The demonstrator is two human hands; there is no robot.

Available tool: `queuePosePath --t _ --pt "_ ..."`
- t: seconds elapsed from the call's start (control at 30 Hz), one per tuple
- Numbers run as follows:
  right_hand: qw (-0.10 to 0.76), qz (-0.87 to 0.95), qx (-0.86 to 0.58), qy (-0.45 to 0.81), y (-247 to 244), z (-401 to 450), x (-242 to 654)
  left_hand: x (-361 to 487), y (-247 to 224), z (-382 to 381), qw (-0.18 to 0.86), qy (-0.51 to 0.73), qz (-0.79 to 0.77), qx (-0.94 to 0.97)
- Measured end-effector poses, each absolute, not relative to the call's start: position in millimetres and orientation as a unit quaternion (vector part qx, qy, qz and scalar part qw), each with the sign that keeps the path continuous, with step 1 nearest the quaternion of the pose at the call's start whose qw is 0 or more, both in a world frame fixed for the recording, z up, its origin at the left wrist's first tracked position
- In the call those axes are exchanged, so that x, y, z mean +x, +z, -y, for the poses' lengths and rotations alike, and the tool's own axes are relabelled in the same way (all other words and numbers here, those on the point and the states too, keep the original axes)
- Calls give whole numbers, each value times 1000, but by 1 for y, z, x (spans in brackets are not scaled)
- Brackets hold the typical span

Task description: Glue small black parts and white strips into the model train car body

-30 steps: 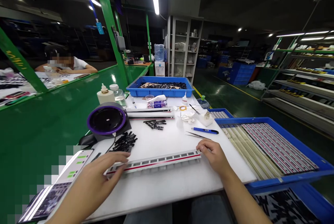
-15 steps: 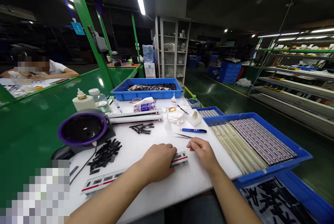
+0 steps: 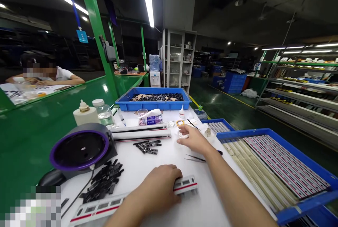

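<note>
- The left hand (image 3: 158, 189) lies palm down on a long white strip (image 3: 132, 200) with a red stripe and a row of dark windows, fingers curled over its top edge and pressing it to the white table (image 3: 169, 156); the strip runs along the near edge of the table, its right end sticking out past the fingers.
- The right hand (image 3: 194, 138) is stretched toward the far middle of the table, fingers loosely parted and holding nothing I can make out; its fingertips are at a small white object (image 3: 182, 136), though whether they touch it cannot be told.
- A pair of tweezers (image 3: 194, 158) lies just beside the right forearm, between the two hands.
- Two more white strips (image 3: 141, 132) lie side by side further back; a small heap of black parts (image 3: 148, 146) sits just in front of them, and a bigger heap (image 3: 104, 181) lies near the left edge.
- A round purple-rimmed device (image 3: 79, 149) stands at the left edge; two bottles (image 3: 93, 112) stand behind it.
- A blue tray (image 3: 153, 104) of dark parts sits at the far edge; a larger blue tray (image 3: 311, 204) of striped strips adjoins the right edge.
</note>
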State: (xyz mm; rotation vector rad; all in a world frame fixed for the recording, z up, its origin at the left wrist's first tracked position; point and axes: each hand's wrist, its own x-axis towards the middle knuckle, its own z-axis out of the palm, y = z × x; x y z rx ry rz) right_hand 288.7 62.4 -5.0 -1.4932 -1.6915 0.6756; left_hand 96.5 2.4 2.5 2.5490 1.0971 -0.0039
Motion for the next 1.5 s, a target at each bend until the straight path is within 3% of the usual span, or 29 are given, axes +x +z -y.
queuePosePath --t 0.2,1.5 --pt "362 708 -584 166 -37 -74 279 98 0 -2 199 -10 -400 895" --pt "312 706 -591 237 -46 -66 278 101 -3 0 187 -13 -382 905"
